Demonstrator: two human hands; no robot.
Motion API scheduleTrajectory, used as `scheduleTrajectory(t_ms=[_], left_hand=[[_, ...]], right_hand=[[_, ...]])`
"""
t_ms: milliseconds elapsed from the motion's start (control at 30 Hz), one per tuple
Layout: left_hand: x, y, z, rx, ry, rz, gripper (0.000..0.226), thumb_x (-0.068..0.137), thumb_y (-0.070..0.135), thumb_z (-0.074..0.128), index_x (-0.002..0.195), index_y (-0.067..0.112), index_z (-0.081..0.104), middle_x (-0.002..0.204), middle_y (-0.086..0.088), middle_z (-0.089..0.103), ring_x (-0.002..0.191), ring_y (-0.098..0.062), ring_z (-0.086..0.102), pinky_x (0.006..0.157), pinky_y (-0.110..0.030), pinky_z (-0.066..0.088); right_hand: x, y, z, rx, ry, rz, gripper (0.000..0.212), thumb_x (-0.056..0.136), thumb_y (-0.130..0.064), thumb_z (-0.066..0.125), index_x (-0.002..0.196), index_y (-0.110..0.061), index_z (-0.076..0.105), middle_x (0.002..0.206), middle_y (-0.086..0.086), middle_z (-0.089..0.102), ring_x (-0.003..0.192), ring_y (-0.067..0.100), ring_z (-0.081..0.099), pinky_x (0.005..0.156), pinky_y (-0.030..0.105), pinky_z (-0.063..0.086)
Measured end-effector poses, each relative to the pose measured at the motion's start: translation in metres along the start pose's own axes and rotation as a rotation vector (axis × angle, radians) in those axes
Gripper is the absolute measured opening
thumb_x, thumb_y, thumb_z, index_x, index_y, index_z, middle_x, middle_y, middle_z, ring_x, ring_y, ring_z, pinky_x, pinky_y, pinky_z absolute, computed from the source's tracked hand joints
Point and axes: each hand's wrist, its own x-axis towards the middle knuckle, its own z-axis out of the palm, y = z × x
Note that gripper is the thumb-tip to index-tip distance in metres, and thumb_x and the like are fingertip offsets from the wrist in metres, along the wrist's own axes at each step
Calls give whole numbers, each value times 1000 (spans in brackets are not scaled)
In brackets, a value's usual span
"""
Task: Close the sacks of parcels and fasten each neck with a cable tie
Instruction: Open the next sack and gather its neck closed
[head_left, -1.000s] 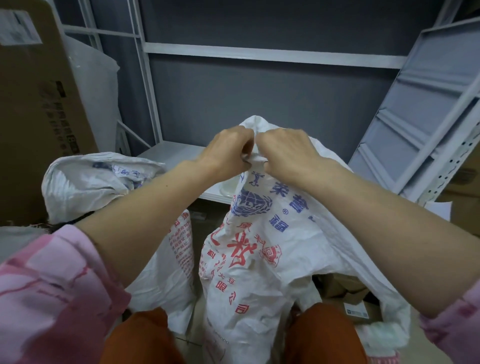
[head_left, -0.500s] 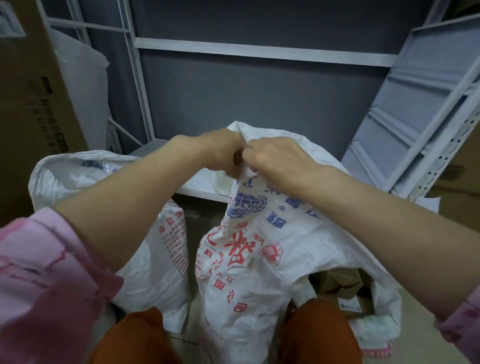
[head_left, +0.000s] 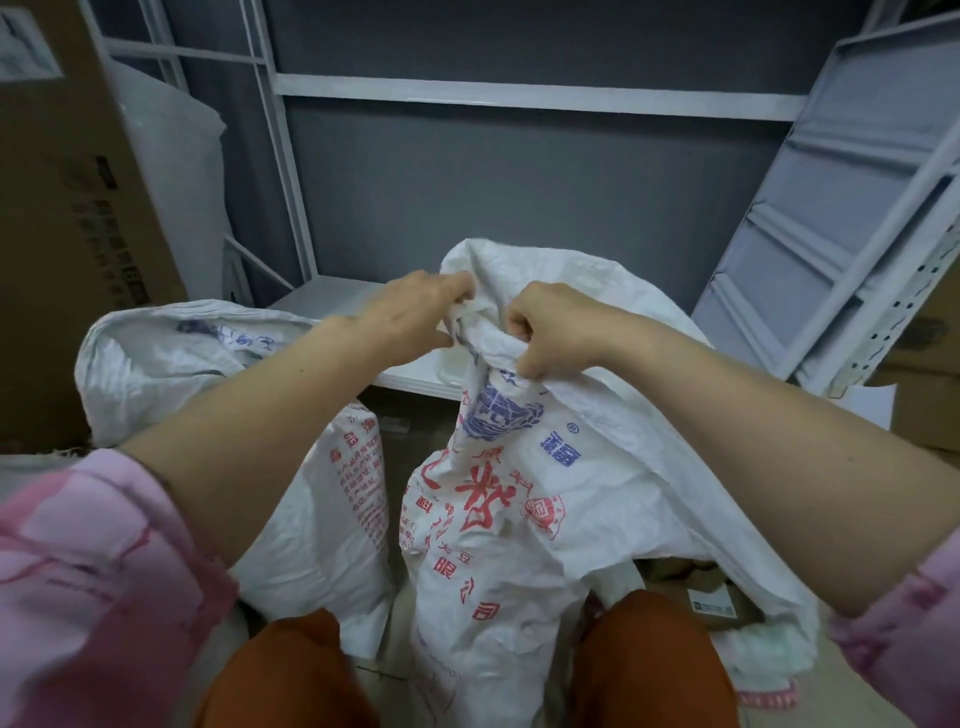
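— Hands on the printed sack (head_left: 519, 499) between the knees: why so high?
— Left hand (head_left: 415, 306) and right hand (head_left: 550, 327) each curl fingers into the rim, bunching it into a neck; no cable tie visible
— Versus a second ago?
— They've parted slightly, cloth stretched between them

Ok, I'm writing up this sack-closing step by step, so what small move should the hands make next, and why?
Probably keep gathering: the right hand could draw the loose far edge into the bunch. Both hands grip the neck of the printed sack, the left hand pinching the top. But fabric still stands free behind them, the sack gapes at lower right showing a parcel, and no cable tie is visible.
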Motion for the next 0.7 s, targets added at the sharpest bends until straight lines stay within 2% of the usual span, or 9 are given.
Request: scheduleTrajectory(t_ms=[100, 200, 267, 333, 400, 433, 500, 600, 700], left_hand=[[-5, -21, 7, -6, 95, -179, 18, 91, 10, 58, 107, 15, 65, 105, -10, 66, 90, -27, 60, 77, -35, 50], [-12, -24, 12, -218, 217, -433, 17, 91, 10, 60, 104, 9, 71, 101, -11, 68, 88, -25, 60, 80, -35, 50], [-15, -23, 12, -295, 156, -530, 17, 88, 15, 66, 101, 7, 73, 98, -10, 69, 87, -24, 60, 79, -35, 51], [-17, -18, 10, -219, 6, -512, 20, 87, 14, 66, 106, 10, 72, 104, -10, 67, 89, -25, 60, 77, -34, 50], [-17, -4, 0, -99, -13, -380, 37, 86, 2, 62, 120, 17, 64, 121, -6, 58, 100, -26, 57, 80, -33, 48], [-14, 4, -5, -93, 9, -290, 44, 85, 0, 61, 124, 19, 62, 126, -4, 56, 106, -26, 56, 83, -33, 48], [-8, 22, -18, -168, -3, -145, 38, 84, 8, 66, 121, 19, 63, 121, -1, 61, 107, -25, 57, 85, -32, 45], [0, 30, -24, -228, -12, -133, 19, 82, 23, 72, 99, 16, 72, 92, -3, 68, 86, -24, 60, 71, -28, 44], [-1, 15, -11, -184, 142, -230, 12, 84, 17, 67, 93, 15, 73, 89, -6, 70, 83, -25, 60, 71, -34, 48]], right_hand=[[-3, 8, -4, -129, 18, -14, 36, 67, -2, 61, 60, -18, 30, 64, 0, 36, 62, 18, 31, 52, 28, 23], [-3, 9, -8, -319, 166, -18, 27, 73, -2, 57, 68, -17, 35, 69, -1, 37, 68, 21, 36, 49, 28, 20], [0, 5, -4, -468, 273, -40, 21, 78, 1, 53, 78, -15, 39, 75, 1, 40, 72, 25, 39, 51, 29, 22], [4, 4, 2, -556, 341, -86, 22, 81, 2, 50, 83, -14, 35, 82, 3, 44, 73, 26, 39, 53, 30, 22], [7, 6, 6, -579, 369, -154, 21, 83, 0, 50, 83, -14, 34, 90, 7, 53, 75, 28, 44, 50, 30, 16], [6, 4, 6, -570, 373, -191, 18, 84, -3, 50, 84, -14, 37, 95, 8, 56, 80, 30, 50, 51, 31, 17], [5, 0, 5, -477, 384, -268, 4, 88, -12, 52, 91, -13, 49, 100, 8, 60, 89, 31, 56, 59, 31, 25], [6, -7, 3, -198, 349, -208, 16, 88, -30, 59, 90, -14, 57, 90, 2, 60, 86, 26, 57, 62, 30, 32], [3, 0, -10, 72, 249, 22, 50, 70, -44, 74, 108, -18, 55, 99, -3, 61, 95, 20, 55, 74, 33, 46]])
